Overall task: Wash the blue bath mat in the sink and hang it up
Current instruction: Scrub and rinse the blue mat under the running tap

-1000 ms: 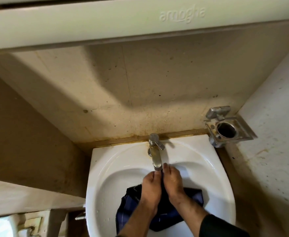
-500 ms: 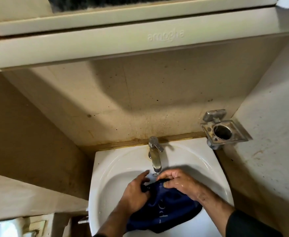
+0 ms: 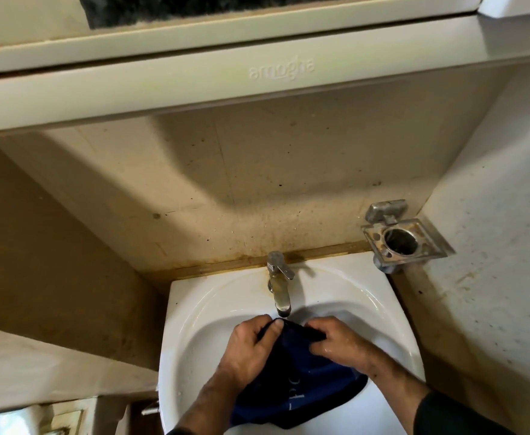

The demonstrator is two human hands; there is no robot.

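Observation:
A dark blue bath mat [image 3: 301, 390] lies bunched in the white sink [image 3: 194, 328], wet, with pale lettering on it. My left hand [image 3: 251, 350] grips the mat's upper edge on the left. My right hand [image 3: 339, 340] pinches the same edge on the right. Both hands hold the cloth just under the spout of the metal tap [image 3: 279, 287]. The lower part of the mat trails toward the sink's front rim.
A metal tumbler holder [image 3: 401, 240] sticks out from the wall at the sink's back right. A cream cabinet [image 3: 257, 76] overhangs above. Stained walls close in on the left and right. A ledge [image 3: 53, 365] runs along the left.
The hands have gone from pressed together under the tap to spread apart, each gripping the mat's top edge. The mat has been turned, showing plain blue with lettering. The view tilted up.

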